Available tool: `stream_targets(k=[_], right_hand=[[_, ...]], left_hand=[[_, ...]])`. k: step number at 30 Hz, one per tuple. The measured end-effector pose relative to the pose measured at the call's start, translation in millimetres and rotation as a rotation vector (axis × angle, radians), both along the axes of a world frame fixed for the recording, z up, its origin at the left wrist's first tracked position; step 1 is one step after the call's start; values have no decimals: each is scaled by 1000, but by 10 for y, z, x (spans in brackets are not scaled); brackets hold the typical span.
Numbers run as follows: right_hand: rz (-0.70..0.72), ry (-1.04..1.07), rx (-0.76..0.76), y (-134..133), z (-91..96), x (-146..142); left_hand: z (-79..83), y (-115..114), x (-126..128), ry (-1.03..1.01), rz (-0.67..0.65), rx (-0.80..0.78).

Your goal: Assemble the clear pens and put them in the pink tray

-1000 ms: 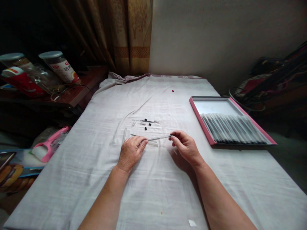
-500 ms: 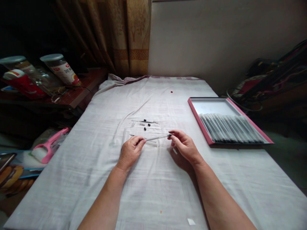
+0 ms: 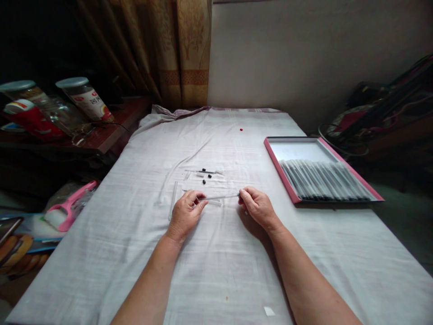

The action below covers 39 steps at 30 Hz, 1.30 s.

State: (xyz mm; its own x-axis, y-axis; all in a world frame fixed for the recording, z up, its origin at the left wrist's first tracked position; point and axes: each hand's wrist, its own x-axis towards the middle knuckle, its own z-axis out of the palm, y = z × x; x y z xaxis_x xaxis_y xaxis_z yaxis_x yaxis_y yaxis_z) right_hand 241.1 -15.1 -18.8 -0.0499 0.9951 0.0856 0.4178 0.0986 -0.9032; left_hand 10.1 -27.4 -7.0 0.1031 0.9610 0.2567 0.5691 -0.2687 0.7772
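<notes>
Both my hands hold one thin clear pen barrel (image 3: 219, 197) level above the white cloth (image 3: 216, 253). My left hand (image 3: 185, 214) pinches its left end and my right hand (image 3: 257, 208) pinches its right end. Just beyond them lie loose pen parts: a clear tube (image 3: 173, 200), a thin refill (image 3: 203, 172) and a few small black caps (image 3: 204, 182). A pink-rimmed tray (image 3: 274, 159) at the right holds a row of several finished pens (image 3: 321, 180).
A tiny red bit (image 3: 241, 129) lies far back on the cloth. Plastic jars (image 3: 84, 97) stand on a wooden shelf at the left. A pink-handled roller (image 3: 67, 210) lies below the table's left edge. Curtain and wall close off the back.
My hands have drawn slightly closer together along the pen barrel, with the right hand shifted a little left. The loose parts and tray have not moved.
</notes>
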Motion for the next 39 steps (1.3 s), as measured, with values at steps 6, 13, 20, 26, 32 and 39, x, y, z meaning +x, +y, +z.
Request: stream_targets(k=[6,13,20,26,32,39], right_hand=[[-32,21,17,0,42,-18],[-27,106,37,-22,66,-35],[6,67,38,-39,34,-48],[-13,24,46,-17,2,-40],[0,137,11,-5,23,-62],[133,144,-25,-46,36,-110]], left_hand=[[-15,-8,44,-14,-3,0],[24,-7,-15,-33,33,-185],[13,16,7,-289,67,-339],[-1,23,3,-312,55,-306],[-5,23,5,-284,46,-261],[6,42,73,-187,-40,-226]])
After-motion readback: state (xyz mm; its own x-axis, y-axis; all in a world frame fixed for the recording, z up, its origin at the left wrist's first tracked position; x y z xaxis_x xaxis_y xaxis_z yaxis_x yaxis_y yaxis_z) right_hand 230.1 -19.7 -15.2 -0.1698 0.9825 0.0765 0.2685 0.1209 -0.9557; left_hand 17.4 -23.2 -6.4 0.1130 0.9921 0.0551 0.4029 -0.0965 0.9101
